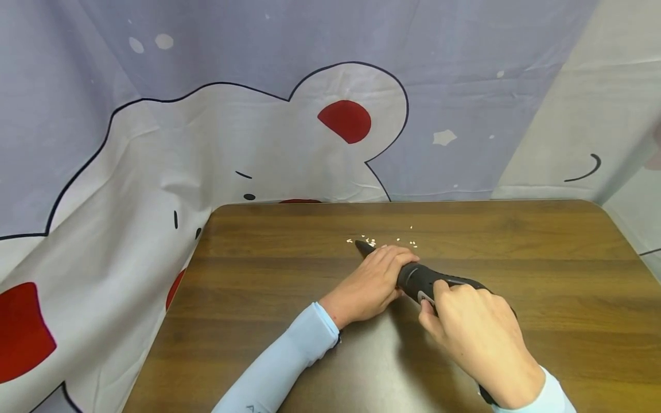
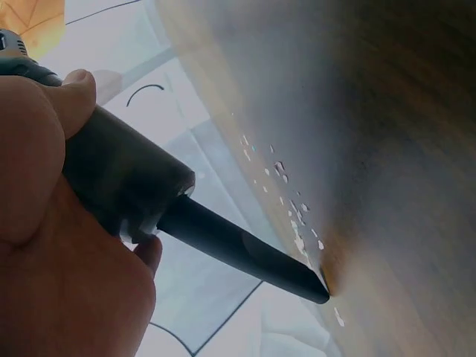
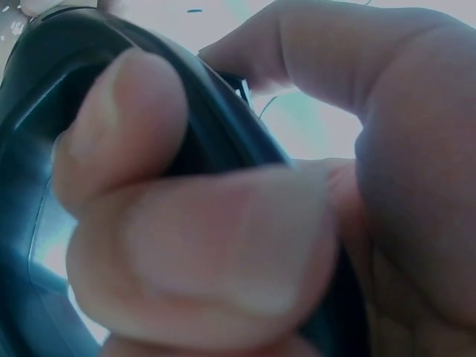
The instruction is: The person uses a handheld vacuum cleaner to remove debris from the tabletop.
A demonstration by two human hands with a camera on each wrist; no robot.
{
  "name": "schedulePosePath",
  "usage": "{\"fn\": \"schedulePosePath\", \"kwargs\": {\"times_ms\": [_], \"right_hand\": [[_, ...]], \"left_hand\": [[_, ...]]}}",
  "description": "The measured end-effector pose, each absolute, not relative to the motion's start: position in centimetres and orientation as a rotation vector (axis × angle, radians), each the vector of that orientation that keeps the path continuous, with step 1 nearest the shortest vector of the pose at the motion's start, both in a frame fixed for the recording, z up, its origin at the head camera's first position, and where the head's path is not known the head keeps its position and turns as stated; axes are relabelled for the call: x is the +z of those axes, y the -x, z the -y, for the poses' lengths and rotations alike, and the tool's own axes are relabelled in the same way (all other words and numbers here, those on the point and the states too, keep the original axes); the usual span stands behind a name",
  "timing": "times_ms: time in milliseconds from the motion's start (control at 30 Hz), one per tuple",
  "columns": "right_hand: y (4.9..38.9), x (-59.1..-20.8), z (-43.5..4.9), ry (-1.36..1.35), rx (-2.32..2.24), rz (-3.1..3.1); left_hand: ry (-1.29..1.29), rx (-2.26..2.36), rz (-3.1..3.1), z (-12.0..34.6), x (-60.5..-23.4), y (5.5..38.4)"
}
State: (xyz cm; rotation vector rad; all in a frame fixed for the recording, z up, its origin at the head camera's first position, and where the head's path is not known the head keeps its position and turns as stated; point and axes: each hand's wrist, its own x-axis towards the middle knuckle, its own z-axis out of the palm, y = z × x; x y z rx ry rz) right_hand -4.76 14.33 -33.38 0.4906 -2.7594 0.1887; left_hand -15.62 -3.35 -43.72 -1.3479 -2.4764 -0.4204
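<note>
A black handheld vacuum cleaner [image 1: 417, 279] with a narrow crevice nozzle [image 2: 245, 249] slants over the wooden table. My right hand [image 1: 482, 335] grips its handle, the fingers curled round it in the right wrist view, where the black handle [image 3: 230, 126] fills much of the picture. Further forward, my left hand [image 1: 369, 284] holds the vacuum's front barrel [image 2: 130, 167], thumb on one side and a fingertip showing on the other. The nozzle's tip is at the tabletop, beside small white scraps [image 1: 369, 241]. Part of the nozzle is hidden behind the left hand in the head view.
More white scraps [image 1: 414, 244] lie scattered to the right of the nozzle. The brown wooden table [image 1: 248, 287] has rounded far corners. Directly behind it hangs a printed curtain [image 1: 258, 143], which also drapes along the left side.
</note>
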Motion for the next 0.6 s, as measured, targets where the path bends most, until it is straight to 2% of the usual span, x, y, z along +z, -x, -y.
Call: {"fn": "schedulePosePath", "kwargs": {"times_ms": [600], "right_hand": [[4.99,-33.51,-13.97,-0.525,0.202,2.71]], "left_hand": [[1.291,-0.375,2.519,3.98,-43.54,15.27]]}}
